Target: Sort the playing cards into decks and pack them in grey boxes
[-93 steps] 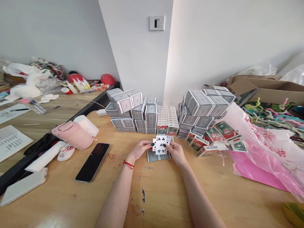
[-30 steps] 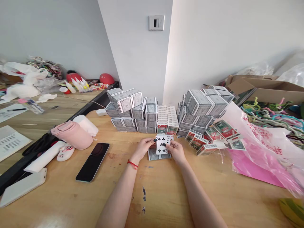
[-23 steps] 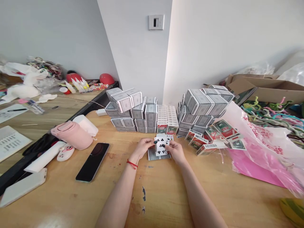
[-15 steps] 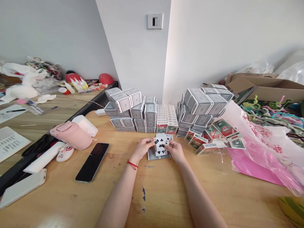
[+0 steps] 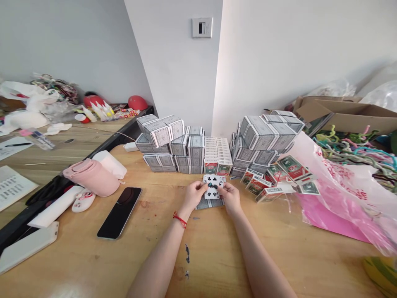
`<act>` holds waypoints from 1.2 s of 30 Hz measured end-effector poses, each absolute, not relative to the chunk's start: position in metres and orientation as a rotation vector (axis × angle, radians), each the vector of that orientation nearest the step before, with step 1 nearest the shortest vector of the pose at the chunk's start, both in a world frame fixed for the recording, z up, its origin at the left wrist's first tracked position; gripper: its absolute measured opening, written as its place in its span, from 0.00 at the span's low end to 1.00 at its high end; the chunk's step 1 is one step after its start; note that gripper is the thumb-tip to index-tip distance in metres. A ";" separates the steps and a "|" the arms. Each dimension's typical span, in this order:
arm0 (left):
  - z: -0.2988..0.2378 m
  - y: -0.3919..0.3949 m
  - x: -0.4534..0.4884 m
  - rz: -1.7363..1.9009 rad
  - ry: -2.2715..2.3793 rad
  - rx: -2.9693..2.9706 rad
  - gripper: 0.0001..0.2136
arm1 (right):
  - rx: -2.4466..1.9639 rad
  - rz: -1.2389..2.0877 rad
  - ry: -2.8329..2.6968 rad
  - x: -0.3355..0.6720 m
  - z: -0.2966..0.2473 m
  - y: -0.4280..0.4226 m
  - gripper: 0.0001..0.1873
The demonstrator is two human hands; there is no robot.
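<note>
Between my two hands are playing cards (image 5: 212,193), face up, with a five of clubs in front and the corner of a four showing at its right. My left hand (image 5: 196,193) pinches the cards from the left, thumb on the face. From the right, my right hand (image 5: 230,196) grips them the same way, its thumb close to the other thumb. Under them, face-down cards (image 5: 209,203) with grey patterned backs lie on the table. Just behind stand two columns of boxed card decks (image 5: 217,155) with red and green ends.
Grey-backed structures built of cards rise at the left (image 5: 164,142) and right (image 5: 263,142). Several loose card boxes (image 5: 269,182) lie at the right beside pink plastic (image 5: 328,219). A black phone (image 5: 120,213) and a pink pouch-like item (image 5: 93,177) lie to the left.
My left hand has moved right, bringing its thumb onto the middle of the cards, next to my right thumb. The five of clubs has shifted slightly up and right.
</note>
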State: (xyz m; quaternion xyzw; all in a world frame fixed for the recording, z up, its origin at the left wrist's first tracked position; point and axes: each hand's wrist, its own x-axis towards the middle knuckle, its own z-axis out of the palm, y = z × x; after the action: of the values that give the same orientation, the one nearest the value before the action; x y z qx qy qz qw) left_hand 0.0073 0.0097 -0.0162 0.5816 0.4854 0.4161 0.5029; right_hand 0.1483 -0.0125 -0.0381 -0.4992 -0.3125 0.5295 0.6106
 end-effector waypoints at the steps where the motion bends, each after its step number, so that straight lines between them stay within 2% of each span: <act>1: -0.016 0.009 0.007 1.008 1.178 1.426 0.14 | -1.154 1.218 -0.711 0.148 -0.038 -0.012 0.17; 11: -0.017 0.007 0.008 1.061 1.226 1.528 0.15 | -1.168 1.182 -0.713 0.148 -0.039 -0.012 0.16; 22: -0.011 0.004 0.010 0.937 1.190 1.506 0.12 | -1.116 1.143 -0.680 0.153 -0.026 -0.013 0.16; 36: -0.009 0.004 0.009 0.874 1.205 1.545 0.14 | -1.161 1.178 -0.716 0.154 -0.030 -0.013 0.18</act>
State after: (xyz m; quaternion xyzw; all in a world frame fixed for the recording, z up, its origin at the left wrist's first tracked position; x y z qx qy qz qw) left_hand 0.0090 0.0043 -0.0089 0.6327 0.4936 0.3578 0.4775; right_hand 0.1544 -0.0130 -0.0302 -0.5051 -0.3114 0.5123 0.6208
